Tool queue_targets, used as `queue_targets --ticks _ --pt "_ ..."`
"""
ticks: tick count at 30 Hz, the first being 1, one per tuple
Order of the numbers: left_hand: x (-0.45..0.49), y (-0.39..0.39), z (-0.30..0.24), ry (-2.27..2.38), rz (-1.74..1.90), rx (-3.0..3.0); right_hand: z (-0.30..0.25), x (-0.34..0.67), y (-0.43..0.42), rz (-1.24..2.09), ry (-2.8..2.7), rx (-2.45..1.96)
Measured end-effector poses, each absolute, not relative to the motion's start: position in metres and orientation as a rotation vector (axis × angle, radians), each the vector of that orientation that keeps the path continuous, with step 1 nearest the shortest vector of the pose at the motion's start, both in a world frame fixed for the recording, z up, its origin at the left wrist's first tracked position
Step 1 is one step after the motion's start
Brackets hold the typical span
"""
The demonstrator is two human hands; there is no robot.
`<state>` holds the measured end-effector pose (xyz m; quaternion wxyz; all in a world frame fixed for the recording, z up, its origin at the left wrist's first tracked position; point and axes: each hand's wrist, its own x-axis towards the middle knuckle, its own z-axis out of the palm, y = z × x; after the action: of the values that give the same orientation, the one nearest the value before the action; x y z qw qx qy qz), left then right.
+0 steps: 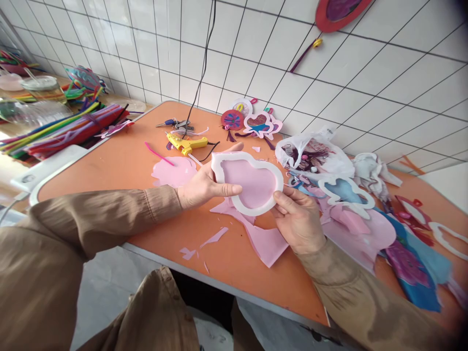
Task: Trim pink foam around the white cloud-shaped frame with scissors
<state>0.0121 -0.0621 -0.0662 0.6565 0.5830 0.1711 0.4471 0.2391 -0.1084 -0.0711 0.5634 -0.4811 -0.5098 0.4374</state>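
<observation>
Both hands hold up a gourd-shaped white foam frame (pixel 256 208) with a pale pink sheet (pixel 252 180) filling its middle. My left hand (pixel 208 186) grips the frame's left side, thumb lying across the front and fingers behind. At the lower right edge, my right hand (pixel 298 217) pinches the rim between thumb and fingers. Beneath the frame, cut pink sheet scraps (pixel 266 243) lie on the orange table (pixel 157 229). Left of the frame rest a yellow glue gun (pixel 187 144) and a flat pink scalloped piece (pixel 174 170).
Finished-looking ornaments (pixel 256 122) lean by the tiled wall. A white plastic bag (pixel 318 151), a white frame with blue (pixel 345 191) and pink and blue sheets crowd the right. Bundled pipe cleaners (pixel 73 129) lie far left. A black cord (pixel 204 63) hangs down the wall.
</observation>
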Motion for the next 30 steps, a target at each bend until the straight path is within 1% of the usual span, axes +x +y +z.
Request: queue_targets --ticks 10,16,24,30 --pt "0.020 -0.056 -0.071 0.485 1.051 1.116 -0.075 0.235 -0.109 1.012 -1.228 -1.163" --pt "0.023 -0.054 -0.073 0.569 1.089 1.037 -0.078 0.234 -0.110 1.059 -1.198 -1.167" --pt "0.022 -0.051 -0.076 0.632 1.076 1.034 -0.080 0.234 -0.110 1.137 -1.112 -1.169" --pt "0.023 -0.049 -0.077 0.585 1.067 1.038 -0.080 0.232 -0.110 1.160 -1.040 -1.148"
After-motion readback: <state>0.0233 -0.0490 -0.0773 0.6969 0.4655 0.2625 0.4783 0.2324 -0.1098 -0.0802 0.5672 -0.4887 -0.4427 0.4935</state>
